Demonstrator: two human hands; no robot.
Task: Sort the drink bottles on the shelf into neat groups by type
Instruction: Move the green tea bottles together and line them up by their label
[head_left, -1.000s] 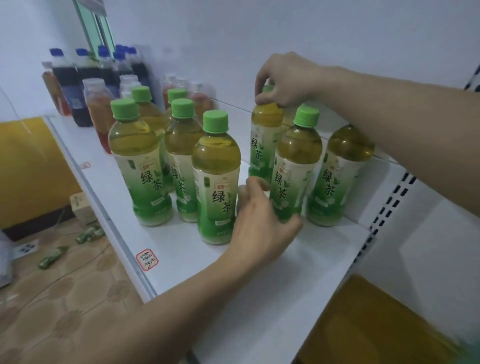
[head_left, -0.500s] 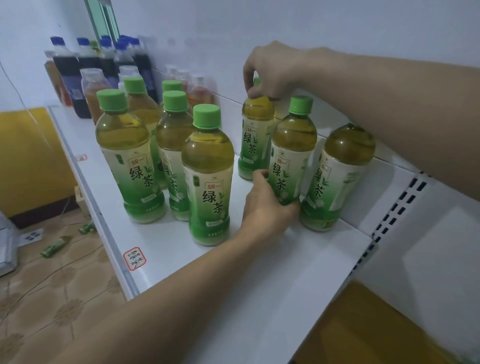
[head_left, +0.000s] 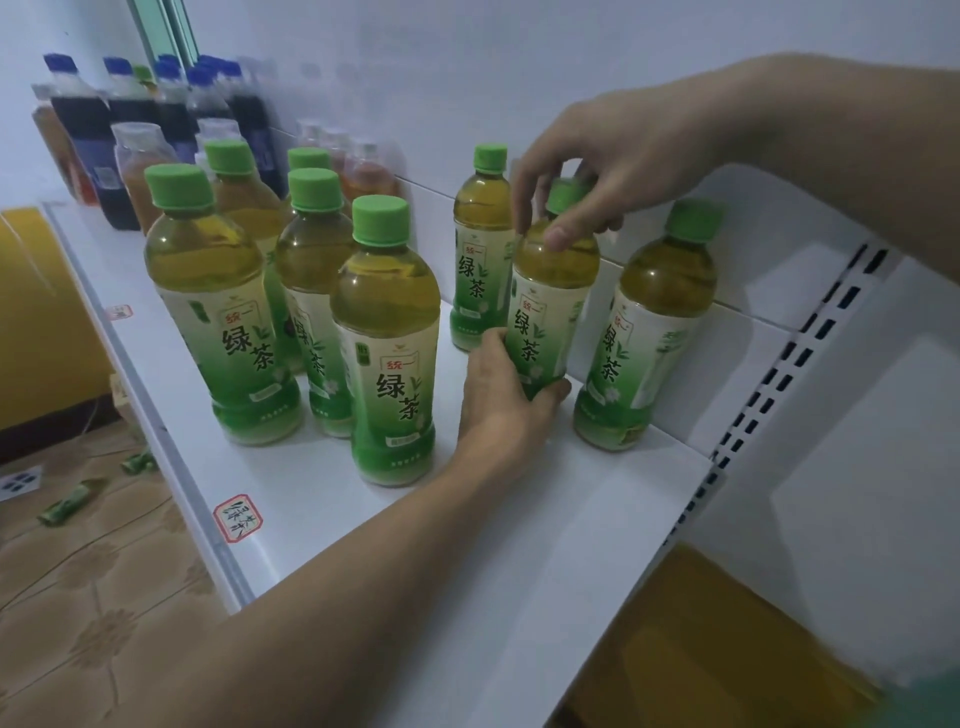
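A: Shelf (head_left: 519, 545), right end. Three green tea bottles along the back wall. The middle bottle (head_left: 550, 306) is held twice over: left hand (head_left: 506, 405) wraps its lower label, fingers curled round the base; right hand (head_left: 597, 156) sits over the cap, thumb pressed on the shoulder, fingertips curled down around the neck.

B: Neighbours?

A: Rear bottle (head_left: 480, 249) just beside it on the left, corner bottle (head_left: 660, 332) near on the right by the slotted upright. Front cluster (head_left: 387, 338) of five or so stands nearer the shelf's front edge, apart from the row.

B: Risk?

A: Judging only: sliding it sideways could knock the corner bottle, which looks slightly tilted. The left forearm passes close by the front cluster's nearest bottle; a nudge could tip it toward the edge.

B: Other types?

A: Dark blue-capped bottles (head_left: 130, 130) at the far left back, grouped, blurred.
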